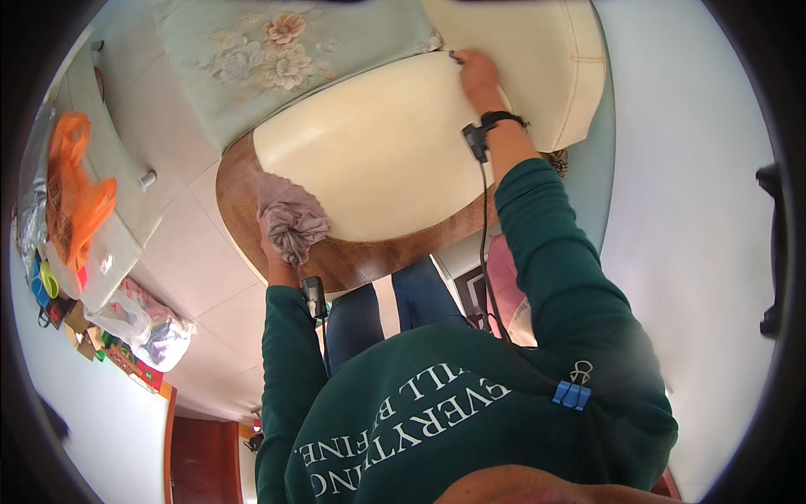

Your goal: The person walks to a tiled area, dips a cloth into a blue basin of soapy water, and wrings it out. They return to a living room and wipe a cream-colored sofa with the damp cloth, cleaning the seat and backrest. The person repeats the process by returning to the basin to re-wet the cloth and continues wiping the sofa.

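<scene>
My left hand [269, 249] is shut on a bunched mauve-grey cloth [295, 220], pressed against the cream and brown armrest of a sofa. The cloth lies over the border between the cream panel [371, 151] and the brown trim [384, 257]. Near the far end of the armrest, my right hand [480, 74] rests where it meets the cream backrest [535, 57]. Its fingers curl toward the seam, and small dark spots show at their tips. I cannot see whether they grip anything. A pale green seat cushion with printed flowers [271, 57] adjoins the armrest.
On the left, an orange plastic bag [79, 189], clear bags and several packages stand beside a pale low table [107, 138]. Black cables run from wrist-mounted devices [475, 142] along both arms. A pink item [502, 264] sits below the armrest, and a white wall [686, 220] rises at right.
</scene>
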Demonstrator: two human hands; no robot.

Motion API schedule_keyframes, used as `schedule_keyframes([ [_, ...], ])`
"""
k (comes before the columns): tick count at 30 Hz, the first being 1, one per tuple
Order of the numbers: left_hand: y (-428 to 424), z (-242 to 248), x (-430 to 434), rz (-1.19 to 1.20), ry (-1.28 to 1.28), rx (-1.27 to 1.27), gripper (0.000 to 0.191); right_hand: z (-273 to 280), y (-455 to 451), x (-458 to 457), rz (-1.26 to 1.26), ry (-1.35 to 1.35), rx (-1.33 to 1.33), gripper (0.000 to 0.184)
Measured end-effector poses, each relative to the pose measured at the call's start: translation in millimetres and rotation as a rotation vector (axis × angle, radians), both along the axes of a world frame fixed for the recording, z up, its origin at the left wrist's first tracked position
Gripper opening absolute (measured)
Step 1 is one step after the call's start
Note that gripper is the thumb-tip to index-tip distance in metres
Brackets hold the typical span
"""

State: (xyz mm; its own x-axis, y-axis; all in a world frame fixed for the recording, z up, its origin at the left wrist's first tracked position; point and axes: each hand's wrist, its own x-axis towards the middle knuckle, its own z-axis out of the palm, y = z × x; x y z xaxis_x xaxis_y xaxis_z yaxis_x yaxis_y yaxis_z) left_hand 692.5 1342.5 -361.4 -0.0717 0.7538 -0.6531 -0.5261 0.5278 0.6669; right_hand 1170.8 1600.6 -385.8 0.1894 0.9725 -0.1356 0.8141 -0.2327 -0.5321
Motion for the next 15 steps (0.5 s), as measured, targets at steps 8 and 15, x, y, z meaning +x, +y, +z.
schedule_keyframes([
  [8, -26.9, -49.0, -23.6, -0.048, -0.696, 0.113, 0.042, 12.7, -57.8, -114.1, 0.378, 0.223, 0.076, 0.026],
  [15, -25.9, -56.8, -20.2, 0.142, -0.145, -0.178, 0.033, 61.6, -76.8, 25.6, 0.204, -0.242, 0.280, 0.029],
])
